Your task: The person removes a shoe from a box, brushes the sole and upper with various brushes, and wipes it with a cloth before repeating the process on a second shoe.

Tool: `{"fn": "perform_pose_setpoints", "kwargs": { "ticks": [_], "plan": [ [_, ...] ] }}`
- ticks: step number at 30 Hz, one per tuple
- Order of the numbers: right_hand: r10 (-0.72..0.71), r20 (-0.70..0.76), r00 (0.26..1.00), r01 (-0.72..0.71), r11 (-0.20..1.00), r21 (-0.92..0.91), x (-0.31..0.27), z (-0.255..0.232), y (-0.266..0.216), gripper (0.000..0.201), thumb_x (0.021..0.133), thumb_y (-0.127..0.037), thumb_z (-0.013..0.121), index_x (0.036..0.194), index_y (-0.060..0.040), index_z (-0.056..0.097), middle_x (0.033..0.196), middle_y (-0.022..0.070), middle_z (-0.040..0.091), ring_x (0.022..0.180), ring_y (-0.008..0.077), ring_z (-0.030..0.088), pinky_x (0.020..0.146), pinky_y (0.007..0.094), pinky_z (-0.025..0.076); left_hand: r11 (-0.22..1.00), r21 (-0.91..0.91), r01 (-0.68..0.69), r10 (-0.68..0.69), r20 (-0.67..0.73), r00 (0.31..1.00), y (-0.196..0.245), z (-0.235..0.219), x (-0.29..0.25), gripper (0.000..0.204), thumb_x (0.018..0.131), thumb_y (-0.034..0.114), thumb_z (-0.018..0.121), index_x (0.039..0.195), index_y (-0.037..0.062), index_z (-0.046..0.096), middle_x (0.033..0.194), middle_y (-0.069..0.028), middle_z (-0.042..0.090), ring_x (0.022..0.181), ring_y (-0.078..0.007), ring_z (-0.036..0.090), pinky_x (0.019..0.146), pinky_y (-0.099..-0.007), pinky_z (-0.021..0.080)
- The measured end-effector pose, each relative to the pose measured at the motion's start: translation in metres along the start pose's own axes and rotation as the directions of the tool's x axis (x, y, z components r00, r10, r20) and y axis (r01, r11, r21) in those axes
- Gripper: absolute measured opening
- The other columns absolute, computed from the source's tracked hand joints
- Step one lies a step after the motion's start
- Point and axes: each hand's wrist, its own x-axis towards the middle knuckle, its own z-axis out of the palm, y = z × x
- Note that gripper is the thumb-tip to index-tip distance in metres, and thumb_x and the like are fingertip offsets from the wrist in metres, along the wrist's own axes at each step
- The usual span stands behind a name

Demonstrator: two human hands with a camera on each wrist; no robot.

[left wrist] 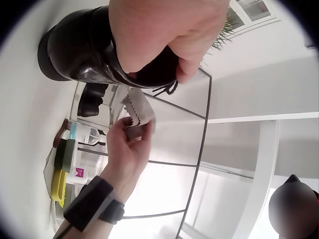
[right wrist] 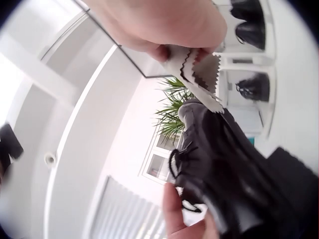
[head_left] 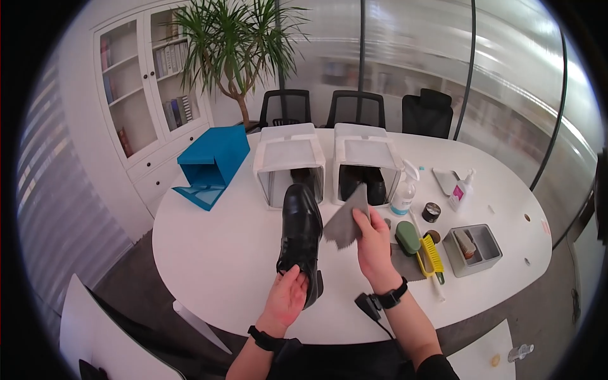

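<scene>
My left hand (head_left: 285,303) grips a glossy black lace-up shoe (head_left: 299,218) at its ankle opening, the toe pointing away from me. In the left wrist view its fingers reach into the shoe's mouth, beside the laces (left wrist: 171,88). To the right, my right hand (head_left: 375,247) pinches a folded grey cloth (head_left: 348,221) with zigzag-cut edges between thumb and fingers. The cloth hangs just beside the shoe's front half; in the right wrist view its lower corner (right wrist: 214,105) overlaps the upper near the toe.
Two white shoe boxes (head_left: 289,131) (head_left: 365,130) face me, black shoes inside. A blue box (head_left: 212,149) lies left. Rightward are a spray bottle (head_left: 403,196), a round tin (head_left: 431,212), a green-backed brush (head_left: 407,237), a yellow brush (head_left: 430,256) and a grey divided caddy (head_left: 487,244).
</scene>
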Motion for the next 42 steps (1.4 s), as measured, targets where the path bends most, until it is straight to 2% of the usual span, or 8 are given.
{"fn": "perform_pose_setpoints", "kwargs": {
  "ticks": [3, 5, 9, 11, 17, 29, 34, 42],
  "plan": [
    [-0.201, -0.013, 0.979, 0.183, 0.914, -0.362, 0.007, 0.030, 0.002, 0.029, 0.105, -0.013, 0.062, 0.133, -0.0036, 0.067, 0.125, 0.0074, 0.073, 0.111, 0.0200, 0.070, 0.095, 0.0352, 0.055, 0.996, -0.043, 0.075, -0.075, -0.001, 0.997, 0.009, 0.006, -0.001, 0.034, 0.104, 0.003, 0.060, 0.138, 0.0073, 0.056, 0.133, -0.0066, 0.066, 0.126, -0.0205, 0.060, 0.111, -0.0359, 0.047],
    [-0.427, 0.573, 0.699, 0.703, 0.268, -0.658, 0.010, 0.037, 0.016, 0.034, 0.105, -0.007, 0.056, 0.138, -0.0050, 0.063, 0.136, 0.0123, 0.068, 0.130, 0.0319, 0.063, 0.108, 0.0401, 0.051, 0.998, 0.002, 0.070, -0.070, 0.003, 0.998, 0.009, 0.002, -0.003, 0.034, 0.104, 0.004, 0.060, 0.138, 0.0074, 0.057, 0.134, -0.0067, 0.065, 0.126, -0.0200, 0.060, 0.111, -0.0357, 0.047],
    [-0.259, 0.760, 0.596, 0.798, 0.298, -0.525, -0.012, 0.030, 0.039, 0.042, 0.104, -0.002, 0.051, 0.146, -0.0061, 0.057, 0.148, 0.0141, 0.059, 0.144, 0.0363, 0.048, 0.118, 0.0410, 0.043, 0.973, 0.216, -0.086, 0.065, 0.104, 0.992, 0.016, -0.021, 0.001, 0.033, 0.105, 0.006, 0.059, 0.139, 0.0076, 0.057, 0.137, -0.0066, 0.063, 0.128, -0.0191, 0.058, 0.111, -0.0364, 0.046],
    [0.104, 0.722, 0.684, 0.548, 0.580, -0.603, -0.040, 0.027, 0.048, 0.045, 0.105, -0.001, 0.047, 0.150, -0.0063, 0.052, 0.154, 0.0135, 0.053, 0.148, 0.0342, 0.043, 0.121, 0.0406, 0.041, 0.901, 0.401, -0.167, 0.139, 0.096, 0.986, 0.022, -0.019, -0.003, 0.036, 0.104, 0.002, 0.058, 0.139, 0.0071, 0.057, 0.139, -0.0065, 0.062, 0.129, -0.0197, 0.058, 0.112, -0.0366, 0.045],
    [0.197, 0.874, 0.444, 0.801, 0.350, -0.486, -0.074, 0.016, 0.068, 0.060, 0.092, 0.009, 0.050, 0.151, -0.0003, 0.047, 0.159, 0.0169, 0.046, 0.153, 0.0321, 0.037, 0.124, 0.0427, 0.037, 0.983, 0.168, -0.069, 0.091, -0.126, 0.988, 0.025, -0.069, -0.009, 0.041, 0.093, 0.007, 0.047, 0.132, 0.0013, 0.059, 0.138, -0.0098, 0.063, 0.131, -0.0247, 0.057, 0.117, -0.0390, 0.039],
    [-0.153, 0.759, 0.633, 0.770, 0.228, -0.596, 0.018, 0.047, 0.017, 0.044, 0.102, 0.002, 0.047, 0.146, -0.0011, 0.052, 0.153, 0.0216, 0.051, 0.147, 0.0387, 0.043, 0.122, 0.0445, 0.038, 0.975, 0.222, 0.026, -0.095, 0.310, 0.946, 0.047, 0.023, 0.004, 0.069, 0.083, 0.008, 0.050, 0.150, -0.0042, 0.043, 0.150, -0.0143, 0.050, 0.140, -0.0271, 0.044, 0.122, -0.0395, 0.029],
    [-0.084, 0.808, 0.583, 0.775, 0.358, -0.521, -0.041, 0.041, -0.005, 0.050, 0.097, 0.005, 0.049, 0.147, -0.0006, 0.052, 0.155, 0.0203, 0.049, 0.148, 0.0374, 0.043, 0.123, 0.0468, 0.037, 0.987, 0.148, -0.067, 0.033, 0.223, 0.974, 0.057, 0.035, 0.008, 0.059, 0.083, 0.010, 0.048, 0.141, -0.0046, 0.051, 0.146, -0.0172, 0.055, 0.139, -0.0297, 0.048, 0.121, -0.0408, 0.032],
    [0.018, 0.895, 0.445, 0.890, 0.107, -0.444, -0.048, 0.017, -0.009, 0.061, 0.090, 0.008, 0.052, 0.151, -0.0026, 0.050, 0.157, 0.0158, 0.050, 0.148, 0.0331, 0.044, 0.124, 0.0461, 0.037, 0.989, 0.145, -0.033, 0.016, 0.117, 0.993, 0.051, 0.032, 0.002, 0.037, 0.098, 0.023, 0.047, 0.125, 0.0004, 0.060, 0.136, -0.0118, 0.062, 0.130, -0.0247, 0.055, 0.112, -0.0375, 0.042]
  ]
}}
